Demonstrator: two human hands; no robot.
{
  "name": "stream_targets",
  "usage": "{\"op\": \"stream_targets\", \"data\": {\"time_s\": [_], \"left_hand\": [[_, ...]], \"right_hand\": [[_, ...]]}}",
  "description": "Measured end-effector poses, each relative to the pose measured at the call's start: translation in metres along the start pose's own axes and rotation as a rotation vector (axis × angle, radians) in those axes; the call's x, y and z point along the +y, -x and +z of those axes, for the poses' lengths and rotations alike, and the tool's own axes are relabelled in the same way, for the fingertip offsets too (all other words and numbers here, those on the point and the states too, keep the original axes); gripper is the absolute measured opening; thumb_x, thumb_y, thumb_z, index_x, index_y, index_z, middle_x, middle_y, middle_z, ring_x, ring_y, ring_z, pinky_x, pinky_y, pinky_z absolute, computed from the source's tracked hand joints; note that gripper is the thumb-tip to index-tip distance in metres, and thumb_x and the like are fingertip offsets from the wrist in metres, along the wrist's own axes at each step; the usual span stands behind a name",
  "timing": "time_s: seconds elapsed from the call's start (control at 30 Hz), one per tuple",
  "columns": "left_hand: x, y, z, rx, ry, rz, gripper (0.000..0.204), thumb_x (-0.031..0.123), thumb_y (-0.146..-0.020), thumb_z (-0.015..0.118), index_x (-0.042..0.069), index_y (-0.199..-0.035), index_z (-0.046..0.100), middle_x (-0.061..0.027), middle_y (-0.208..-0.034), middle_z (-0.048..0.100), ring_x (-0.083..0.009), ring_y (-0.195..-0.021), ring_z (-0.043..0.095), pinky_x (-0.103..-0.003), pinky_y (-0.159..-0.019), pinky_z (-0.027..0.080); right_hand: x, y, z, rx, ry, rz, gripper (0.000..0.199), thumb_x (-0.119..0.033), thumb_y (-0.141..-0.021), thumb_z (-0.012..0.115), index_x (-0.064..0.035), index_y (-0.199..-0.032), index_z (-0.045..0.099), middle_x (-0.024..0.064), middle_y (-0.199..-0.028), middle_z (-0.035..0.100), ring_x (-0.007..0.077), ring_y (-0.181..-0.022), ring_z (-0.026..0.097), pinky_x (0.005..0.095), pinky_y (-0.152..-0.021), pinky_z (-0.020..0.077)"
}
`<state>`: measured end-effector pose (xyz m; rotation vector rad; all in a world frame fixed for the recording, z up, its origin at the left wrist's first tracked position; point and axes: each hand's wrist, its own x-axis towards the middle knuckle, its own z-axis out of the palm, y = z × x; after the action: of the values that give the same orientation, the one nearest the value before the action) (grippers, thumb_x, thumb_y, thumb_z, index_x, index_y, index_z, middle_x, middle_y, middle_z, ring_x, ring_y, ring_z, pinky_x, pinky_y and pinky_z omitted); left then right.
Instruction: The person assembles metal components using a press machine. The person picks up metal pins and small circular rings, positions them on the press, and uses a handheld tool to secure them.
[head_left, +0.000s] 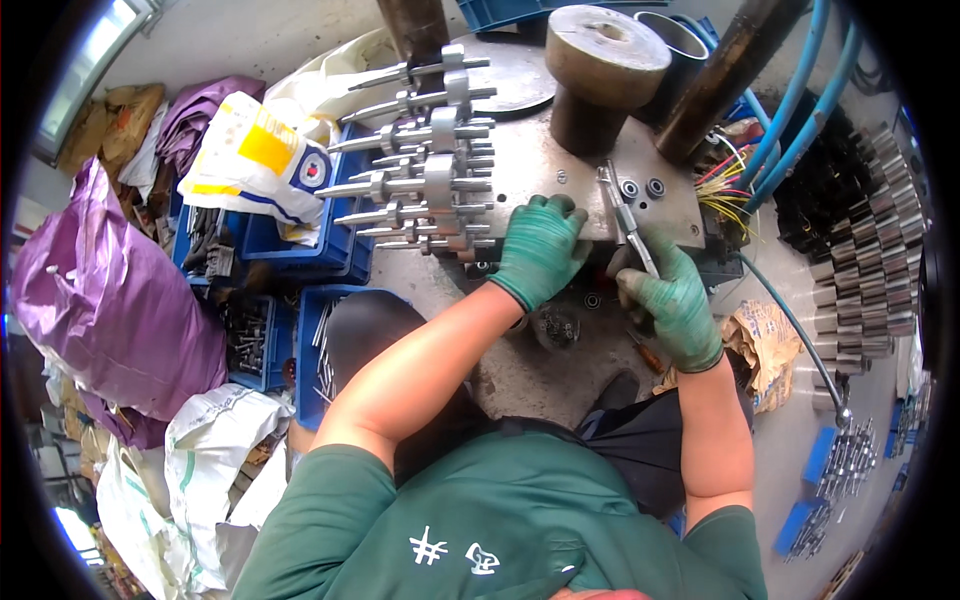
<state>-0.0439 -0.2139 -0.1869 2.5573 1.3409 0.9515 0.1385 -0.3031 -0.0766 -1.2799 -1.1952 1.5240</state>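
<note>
My left hand [541, 245], in a green knitted glove, rests at the front edge of a flat metal plate [585, 198]. Its fingers are curled, and whatever they may hold is hidden. In my right hand [675, 305], gloved alike, is a slim silver hand tool [628, 222], long and narrow; its exact kind is unclear. The tool's tip lies over the plate, beside two small ring-shaped parts [629, 187] set side by side. Behind them a thick steel cylinder with a wide round head [608, 52] stands on the plate.
Left of the plate stands a stack of shafts with gear-like discs [440, 170]. Blue crates [300, 245] and a purple sack [120, 300] lie farther left. Dark columns [725, 80], blue hoses [815, 110] and loose wires [725, 185] rise on the right, near stacked metal cylinders [870, 250].
</note>
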Motion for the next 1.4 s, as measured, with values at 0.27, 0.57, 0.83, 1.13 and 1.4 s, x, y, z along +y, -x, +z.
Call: {"op": "stream_targets", "data": {"time_s": [0.27, 0.57, 0.83, 1.13, 1.4], "left_hand": [[-0.015, 0.009, 0.018, -0.173, -0.123, 0.112, 0.027, 0.033, -0.079, 0.067, 0.017, -0.099, 0.074, -0.0052, -0.112, 0.066, -0.0264, -0.107, 0.062, -0.039, -0.089, 0.049], [-0.012, 0.007, 0.010, -0.193, -0.077, 0.083, 0.027, 0.031, -0.077, 0.069, 0.016, -0.099, 0.075, -0.0049, -0.112, 0.067, -0.0271, -0.108, 0.063, -0.040, -0.091, 0.050], [-0.016, 0.007, 0.014, -0.164, -0.038, 0.088, 0.022, 0.027, -0.076, 0.069, 0.016, -0.094, 0.073, -0.0052, -0.107, 0.068, -0.0267, -0.104, 0.064, -0.040, -0.087, 0.051], [-0.010, 0.010, 0.012, -0.110, -0.108, 0.078, 0.019, 0.024, -0.078, 0.069, 0.016, -0.095, 0.072, -0.0047, -0.107, 0.067, -0.0253, -0.103, 0.063, -0.038, -0.086, 0.050], [-0.018, 0.006, 0.020, 0.052, 0.106, 0.145, 0.012, 0.018, -0.086, 0.066, 0.010, -0.094, 0.071, -0.0078, -0.100, 0.067, -0.0261, -0.096, 0.064, -0.038, -0.084, 0.052]], "right_hand": [[0.029, -0.016, 0.063, -0.247, 0.052, -0.003, 0.064, -0.005, -0.092, 0.062, -0.0023, -0.155, 0.046, 0.0060, -0.102, 0.065, 0.0118, -0.085, 0.060, 0.0259, -0.076, 0.0484], [0.035, -0.035, 0.071, -0.239, 0.229, -0.173, 0.064, -0.005, -0.091, 0.064, -0.0012, -0.153, 0.048, 0.0140, -0.130, 0.063, 0.0197, -0.115, 0.061, 0.0330, -0.102, 0.0496], [0.030, -0.038, 0.072, -0.216, 0.378, -0.227, 0.063, -0.012, -0.090, 0.069, -0.0017, -0.150, 0.052, 0.0198, -0.124, 0.068, 0.0245, -0.113, 0.066, 0.0363, -0.102, 0.0522], [0.028, -0.035, 0.080, -0.199, 0.400, -0.202, 0.068, -0.010, -0.089, 0.067, 0.0023, -0.153, 0.047, 0.0199, -0.139, 0.061, 0.0263, -0.128, 0.058, 0.0361, -0.112, 0.0433], [0.015, -0.016, 0.077, -0.569, -0.720, 0.410, 0.040, -0.027, -0.098, 0.064, 0.0012, -0.126, 0.061, 0.0128, -0.101, 0.069, 0.0252, -0.084, 0.074, 0.0370, -0.074, 0.0613]]}}
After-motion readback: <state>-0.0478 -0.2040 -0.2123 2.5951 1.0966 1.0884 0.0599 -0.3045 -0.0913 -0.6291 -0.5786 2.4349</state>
